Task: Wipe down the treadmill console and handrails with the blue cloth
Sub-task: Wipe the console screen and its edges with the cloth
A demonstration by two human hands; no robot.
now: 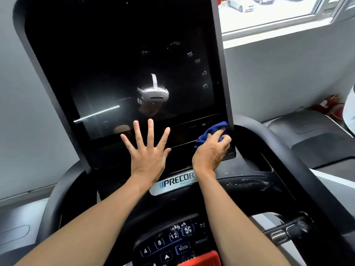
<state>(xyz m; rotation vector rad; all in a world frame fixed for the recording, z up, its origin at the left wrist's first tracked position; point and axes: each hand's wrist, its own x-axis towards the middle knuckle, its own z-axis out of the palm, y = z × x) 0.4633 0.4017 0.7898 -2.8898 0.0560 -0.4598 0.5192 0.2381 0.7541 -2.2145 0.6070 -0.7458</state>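
A crumpled blue cloth is pressed by the right hand against the tall black glossy console screen, at four o'clock of the splayed left hand.

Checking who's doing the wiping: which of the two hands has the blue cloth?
The right hand, bunching the blue cloth at the black screen's lower right corner. The left hand is empty, fingers spread flat.

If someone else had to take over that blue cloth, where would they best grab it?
By the loose bunch of the blue cloth sticking out above the right hand, coming from above against the screen. The rest is balled inside that fist.
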